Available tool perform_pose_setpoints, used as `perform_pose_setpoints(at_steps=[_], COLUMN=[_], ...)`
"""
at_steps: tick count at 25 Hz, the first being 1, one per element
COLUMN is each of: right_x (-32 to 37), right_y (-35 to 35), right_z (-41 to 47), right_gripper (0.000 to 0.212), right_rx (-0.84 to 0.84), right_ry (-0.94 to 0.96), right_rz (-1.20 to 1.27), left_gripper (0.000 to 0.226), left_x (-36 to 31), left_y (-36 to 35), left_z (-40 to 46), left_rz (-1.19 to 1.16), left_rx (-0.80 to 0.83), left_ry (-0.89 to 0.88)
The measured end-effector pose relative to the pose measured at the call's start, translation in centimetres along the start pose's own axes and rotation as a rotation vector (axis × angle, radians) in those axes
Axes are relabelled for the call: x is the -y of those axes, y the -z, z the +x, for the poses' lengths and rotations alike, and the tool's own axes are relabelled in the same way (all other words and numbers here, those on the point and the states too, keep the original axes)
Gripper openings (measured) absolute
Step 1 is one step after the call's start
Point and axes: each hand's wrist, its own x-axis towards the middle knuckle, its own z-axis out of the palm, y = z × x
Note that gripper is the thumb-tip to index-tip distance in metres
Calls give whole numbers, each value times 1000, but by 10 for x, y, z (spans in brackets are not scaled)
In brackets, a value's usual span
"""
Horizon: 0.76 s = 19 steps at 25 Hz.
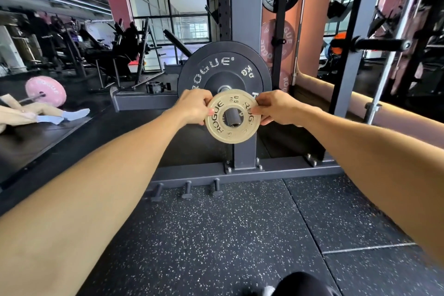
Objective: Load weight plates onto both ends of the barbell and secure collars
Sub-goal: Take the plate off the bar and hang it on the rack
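A small tan ROGUE plate (217, 122) is held upright in front of me, its hole around the end of the barbell sleeve (232, 118). My left hand (193, 106) pinches its left rim and my right hand (276, 107) pinches its right rim. Behind it, a large black ROGUE bumper plate (216, 67) sits on the same sleeve. A black collar (156, 87) lies on the rack's base beam to the left.
The grey rack upright (246, 19) stands right behind the plates. Pink plates (269, 38) hang on storage pegs at the right. A pink-plated barbell (45, 91) and a person's socked feet (62, 115) are at the left. Speckled rubber floor (216, 235) lies below.
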Motion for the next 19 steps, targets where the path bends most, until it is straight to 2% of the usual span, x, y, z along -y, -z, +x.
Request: perform_pose_setpoints(at_steps=[4,8,10,15,19], right_x=[27,56,73,132,206], right_y=[43,104,140,231,314], right_z=[39,101,136,226,289], right_gripper=[8,29,31,30,30], right_rx=[-3,-21,-36,-27,-13], right_ry=[81,142,143,144,160], right_rz=[49,33,29,61,65], left_gripper=[6,26,32,19,20], left_x=[-22,-56,-76,-126,-181], left_y=[41,84,106,185,273], left_z=[45,119,161,259,329], left_rz=[-42,-57,-76,-84,-45], left_rx=[-31,-59,-64,-87,-112], left_ry=[-21,-22,-11,-5,9])
